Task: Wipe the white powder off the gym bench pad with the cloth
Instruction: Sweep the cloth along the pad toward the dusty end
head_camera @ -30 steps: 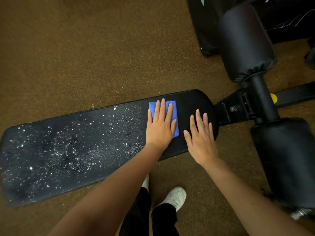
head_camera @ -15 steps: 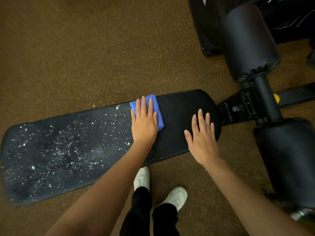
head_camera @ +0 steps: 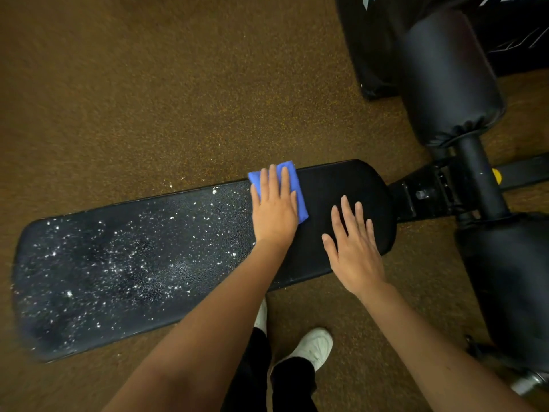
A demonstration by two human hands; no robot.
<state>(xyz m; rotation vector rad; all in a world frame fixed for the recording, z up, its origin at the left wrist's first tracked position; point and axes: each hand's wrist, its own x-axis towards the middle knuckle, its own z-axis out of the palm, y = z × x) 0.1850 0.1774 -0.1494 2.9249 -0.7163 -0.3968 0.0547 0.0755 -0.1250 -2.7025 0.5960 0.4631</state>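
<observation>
A: What is the left hand point(head_camera: 274, 212) doing at this moment?

B: It lies flat, with straight fingers held close together, and it presses the folded blue cloth point(head_camera: 292, 185) down on the long black padded bench surface point(head_camera: 341, 185). The cloth shows past the fingertips and at the thumb side of the hand, at the far edge of the pad.

A: And the right hand point(head_camera: 353, 248)?

B: It is spread flat on the bare end of the pad, just beside the left hand, holding nothing. I think it only steadies the bench.

A: Where does the white powder point(head_camera: 124, 263) lie?

B: All of it lies on the little-finger side of the left hand, scattered along the pad to its other end. Between the two hands the pad looks clean. A few specks lie on the brown speckled floor point(head_camera: 148, 99) beyond the far edge.

A: So which way must the cloth go?

B: In my judgement, along the long axis of the pad, away from the right hand. The left hand is the nearer one to the powder.
</observation>
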